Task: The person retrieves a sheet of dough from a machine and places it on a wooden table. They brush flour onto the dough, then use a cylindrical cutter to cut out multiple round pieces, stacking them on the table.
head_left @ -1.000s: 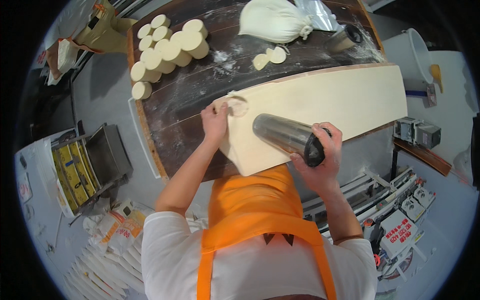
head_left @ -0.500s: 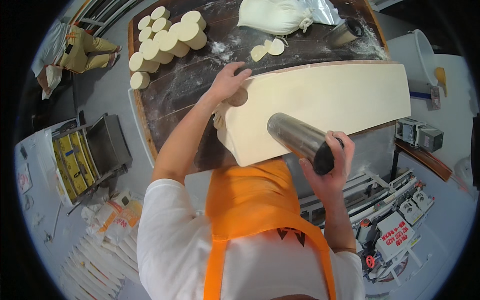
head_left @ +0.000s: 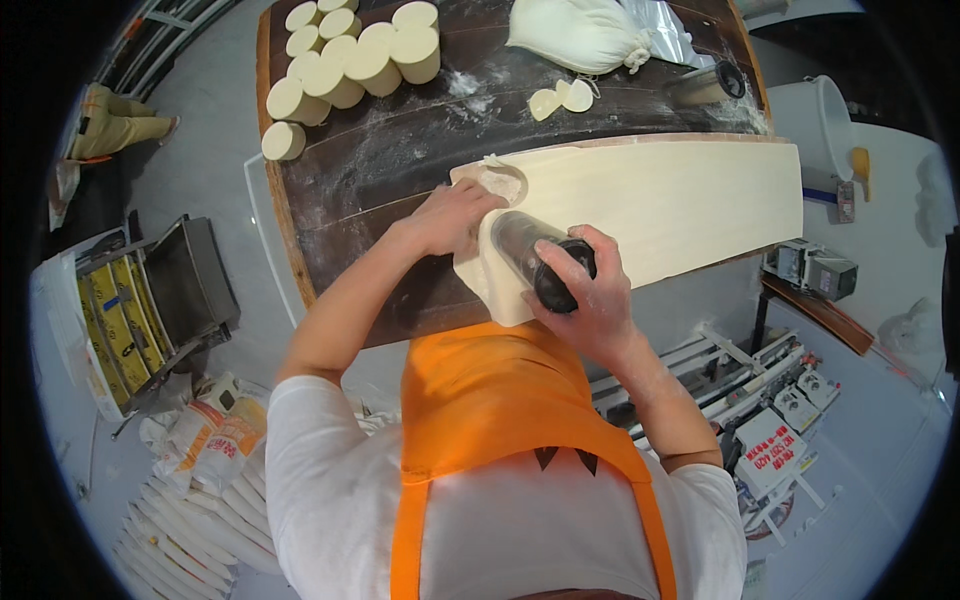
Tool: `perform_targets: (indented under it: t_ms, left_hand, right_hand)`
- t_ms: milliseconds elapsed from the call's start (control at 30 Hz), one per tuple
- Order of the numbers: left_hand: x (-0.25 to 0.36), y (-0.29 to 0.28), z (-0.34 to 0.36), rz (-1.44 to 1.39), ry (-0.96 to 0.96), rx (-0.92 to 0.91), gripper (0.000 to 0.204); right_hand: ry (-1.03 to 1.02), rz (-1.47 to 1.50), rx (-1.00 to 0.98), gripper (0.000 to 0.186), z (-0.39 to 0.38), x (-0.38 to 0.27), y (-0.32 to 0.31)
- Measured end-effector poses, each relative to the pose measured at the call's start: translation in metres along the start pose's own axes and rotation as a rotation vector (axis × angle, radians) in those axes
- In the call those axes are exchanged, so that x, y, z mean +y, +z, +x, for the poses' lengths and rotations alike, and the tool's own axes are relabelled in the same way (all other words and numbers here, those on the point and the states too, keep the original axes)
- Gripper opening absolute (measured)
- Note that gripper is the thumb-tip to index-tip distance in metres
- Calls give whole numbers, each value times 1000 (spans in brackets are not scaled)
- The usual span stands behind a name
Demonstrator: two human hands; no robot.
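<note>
A long pale dough sheet point(head_left: 680, 200) lies on the dark wooden table, with a round cut-out point(head_left: 503, 184) near its left end. My right hand point(head_left: 600, 300) grips the black end of a steel cylinder cutter point(head_left: 515, 240). The cutter's far end meets the sheet just below the cut-out, tilted toward me. At the sheet's left edge, my left hand point(head_left: 450, 215) has its fingers curled onto the dough beside the cut-out. The dough is ruffled above these fingers. My left thumb is largely hidden.
Stacks of round dough pieces point(head_left: 370, 62) stand at the far left. A tied white cloth bag point(head_left: 575, 35), small dough discs point(head_left: 562, 98) and another metal cylinder point(head_left: 708, 84) are at the back. A white bucket point(head_left: 815, 120) stands right of the table. Someone's trousers point(head_left: 120, 120) show at far left.
My right hand has brought the cutter left and toward the sheet's left end, standing it more upright. My left hand has come down from above the cut-out onto the dough's edge.
</note>
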State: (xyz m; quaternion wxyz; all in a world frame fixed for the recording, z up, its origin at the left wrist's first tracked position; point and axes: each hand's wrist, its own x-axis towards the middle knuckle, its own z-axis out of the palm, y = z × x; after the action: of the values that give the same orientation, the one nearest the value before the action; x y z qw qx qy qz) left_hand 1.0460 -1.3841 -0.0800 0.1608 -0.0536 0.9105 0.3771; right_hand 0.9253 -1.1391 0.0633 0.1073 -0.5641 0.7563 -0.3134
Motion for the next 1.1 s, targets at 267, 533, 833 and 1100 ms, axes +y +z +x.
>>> perform_targets:
  t_ms: [267,533,833,1100]
  left_hand:
    - [-18,0,21,288,121,-30,40]
    - [-22,8,23,297,191,19,33]
    - [-17,-4,22,245,169,-75,35]
    - [-12,-2,24,305,171,-73,41]
  right_hand:
    - [103,-105,9,71,20,-23,12]
    - [175,-111,-2,72,24,-24,16]
    - [228,-111,54,70,24,-30,17]
    - [297,-160,-57,68,34,-40,14]
